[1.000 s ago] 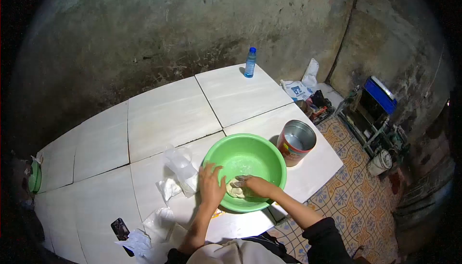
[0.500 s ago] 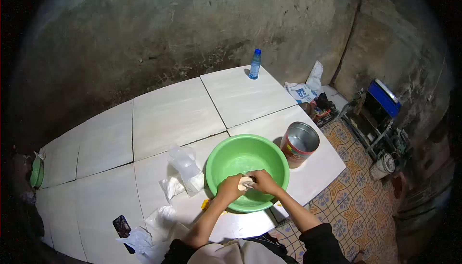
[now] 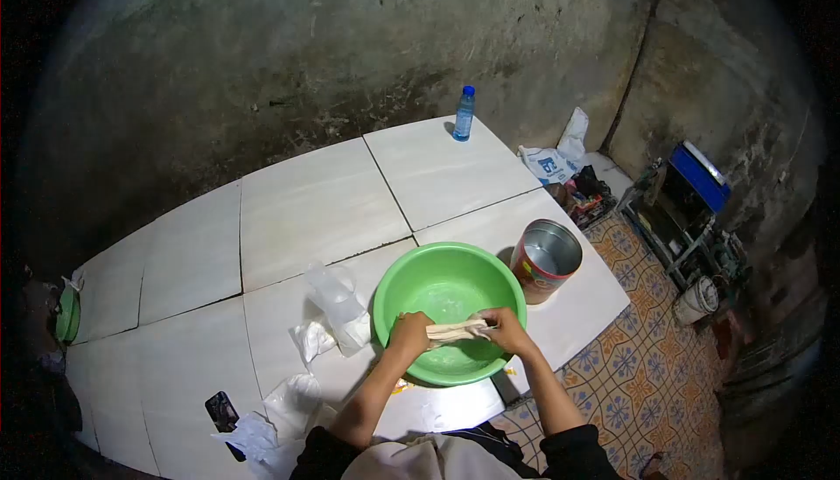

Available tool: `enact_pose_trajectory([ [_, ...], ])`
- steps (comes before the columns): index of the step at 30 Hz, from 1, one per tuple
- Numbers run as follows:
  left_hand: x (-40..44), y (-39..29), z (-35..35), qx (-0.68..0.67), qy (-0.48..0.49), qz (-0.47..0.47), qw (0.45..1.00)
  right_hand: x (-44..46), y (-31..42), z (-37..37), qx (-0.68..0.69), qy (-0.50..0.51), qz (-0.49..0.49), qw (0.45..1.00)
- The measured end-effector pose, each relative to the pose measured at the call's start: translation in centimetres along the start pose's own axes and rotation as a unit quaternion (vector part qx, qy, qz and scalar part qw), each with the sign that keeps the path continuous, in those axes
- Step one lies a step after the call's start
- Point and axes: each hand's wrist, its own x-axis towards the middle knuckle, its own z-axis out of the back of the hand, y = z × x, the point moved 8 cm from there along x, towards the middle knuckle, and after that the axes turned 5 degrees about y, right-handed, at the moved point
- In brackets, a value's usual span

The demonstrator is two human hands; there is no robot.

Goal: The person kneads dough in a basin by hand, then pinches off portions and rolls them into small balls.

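Observation:
A pale strip of dough [image 3: 457, 332] is stretched between my two hands, over the near half of a green basin [image 3: 449, 254]. My left hand [image 3: 409, 333] is closed on its left end, and my right hand [image 3: 505, 330] grips its right end. White residue shows on the basin's floor. Just right of the basin stands an open red tin [image 3: 535, 275] with a bare metal inside. To the left are a clear plastic container [image 3: 333, 294] and a small bag of white powder [image 3: 313, 340].
The white tiled table [image 3: 306, 217] bears a blue-capped bottle [image 3: 464, 114] at its far corner. A phone [image 3: 222, 413] and plastic bags [image 3: 254, 441] lie near left. Beyond the right edge are a patterned floor [image 3: 626, 349], a white bucket [image 3: 696, 301] and a blue-topped metal stand [image 3: 698, 179].
The dough has come up from the basin's floor and now spans my hands as a long strip. My hands, together half a second ago, have moved apart sideways.

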Motion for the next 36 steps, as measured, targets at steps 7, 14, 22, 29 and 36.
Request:
enact_pose_trajectory([
  [7, 0.8, -0.3, 0.2, -0.054, 0.114, -0.009, 0.992, -1.1, 2.1, 0.7, 0.106, -0.023, -0.007, 0.994],
  [14, -0.8, -3.6, -0.7, -0.399, 0.235, -0.117, 0.879, -1.0, 6.2, -2.0, -0.002, 0.066, 0.109, 0.992],
  [22, -0.8, -5.1, -1.1, -0.13, 0.154, -0.169, 0.965, -1.4, 5.6, 1.2, -0.001, -0.017, 0.052, 0.999],
  [29, -0.7, -4.9, 0.4, -0.089, 0.074, -0.119, 0.986, -3.2, 6.2, 1.7, -0.18, 0.093, 0.14, 0.969],
  [36, -1.1, -5.8, -0.6, -0.048, 0.028, -0.127, 0.99, -1.9, 3.8, -0.4, -0.045, 0.056, 0.017, 0.997],
])
